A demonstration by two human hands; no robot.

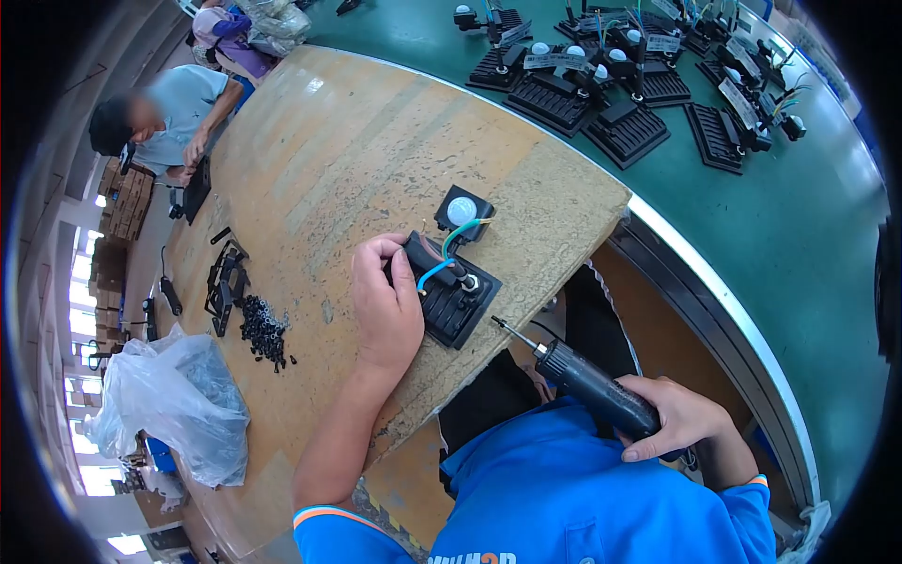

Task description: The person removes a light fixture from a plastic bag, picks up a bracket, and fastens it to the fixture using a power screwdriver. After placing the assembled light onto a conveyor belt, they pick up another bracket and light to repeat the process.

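Observation:
My left hand (387, 301) is closed on the left side of a black finned floodlight (460, 320), which lies on the worn table near its front edge. At the floodlight's far end is a square black motion sensor (460, 211) with a white dome. Blue, green and brown wires (435, 273) stick up loosely from the floodlight. My right hand (681, 418) is wrapped round a black electric screwdriver (597, 383). Its bit points toward the floodlight, apart from it, just off the table edge. A small dark piece, perhaps a screw, sits at the bit's tip.
Left on the table (329, 160) are a pile of small black screws (263, 331), black brackets (225, 287) and a clear plastic bag (174, 404). A co-worker (174, 113) handles a black part at the far left. Several floodlights (625, 132) lie on the green conveyor (752, 235).

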